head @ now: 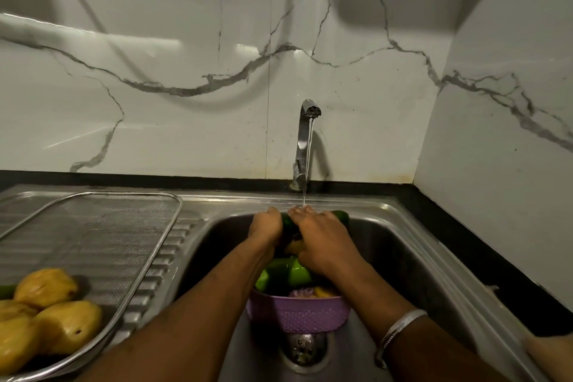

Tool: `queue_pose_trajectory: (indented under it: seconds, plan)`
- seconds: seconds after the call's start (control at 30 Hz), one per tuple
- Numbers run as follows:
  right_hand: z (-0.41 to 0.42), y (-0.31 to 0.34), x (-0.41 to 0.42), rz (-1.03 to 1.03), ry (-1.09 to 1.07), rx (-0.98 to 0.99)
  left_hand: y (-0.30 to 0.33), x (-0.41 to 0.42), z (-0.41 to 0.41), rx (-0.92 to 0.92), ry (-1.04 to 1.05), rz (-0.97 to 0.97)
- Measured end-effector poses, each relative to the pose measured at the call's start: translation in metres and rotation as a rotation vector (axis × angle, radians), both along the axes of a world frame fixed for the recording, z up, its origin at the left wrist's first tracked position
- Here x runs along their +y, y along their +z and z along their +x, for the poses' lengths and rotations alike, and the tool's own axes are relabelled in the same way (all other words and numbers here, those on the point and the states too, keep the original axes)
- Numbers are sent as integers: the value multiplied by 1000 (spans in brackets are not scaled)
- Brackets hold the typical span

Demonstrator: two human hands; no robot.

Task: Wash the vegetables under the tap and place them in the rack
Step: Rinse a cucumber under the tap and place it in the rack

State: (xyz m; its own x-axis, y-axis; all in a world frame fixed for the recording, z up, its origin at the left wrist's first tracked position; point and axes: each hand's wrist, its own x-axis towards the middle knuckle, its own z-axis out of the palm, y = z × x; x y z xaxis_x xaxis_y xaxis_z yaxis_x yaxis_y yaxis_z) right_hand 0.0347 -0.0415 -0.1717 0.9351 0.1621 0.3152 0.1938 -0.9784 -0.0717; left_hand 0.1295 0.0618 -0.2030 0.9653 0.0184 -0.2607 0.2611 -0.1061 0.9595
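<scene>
Everything is placed here relative to the steel sink (400, 245), seen from a head-worn camera looking down.

Nearest the viewer, at the front of the sink basin above the drain (305, 350), a purple perforated basket (297, 315) is seen. Unwashed vegetables are still held in it: light green peppers (288, 273) at its far side, with something yellow and something purplish beside them, too hidden to be named.

To the left of the sink, on the ribbed draining board, a wire mesh rack (102, 226) is laid. Several yellow vegetables (46, 287) are already gathered at its near end; a green tip shows at the frame's left edge beside them.

Further in, over the middle of the sink, a dark green cucumber-like vegetable (339, 216) is held by both hands. Its long axis lies left to right, across the basin, level with the far rim. The left hand (267, 226) is wrapped round its left part and the right hand (322, 237) round its middle, fingers curled over the top, so that only the right end is left showing. A bangle is worn on the right wrist.

At the back of the sink the tap (305, 139) stands, and a thin stream of water (307, 170) is dropped onto the right hand's fingertips and the vegetable.

The rack lies to the left of the held vegetable, on the left hand's side; that hand is judged the nearer one for the carry across, with the vegetable's length already pointing that way.
</scene>
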Motion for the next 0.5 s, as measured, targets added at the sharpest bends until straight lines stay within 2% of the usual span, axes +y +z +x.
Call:
queue_pose_trajectory:
  seconds: [0.23, 0.43, 0.5]
  plan:
    - [-6, 4, -26, -9, -112, 26, -1, 9, 0, -44, 30, 86]
    - [2, 0, 1, -27, 8, -5, 2, 4, 0, -6, 71, -32]
    - [0, 2, -7, 10, -4, 6, 4, 7, 1, -16, 93, -9]
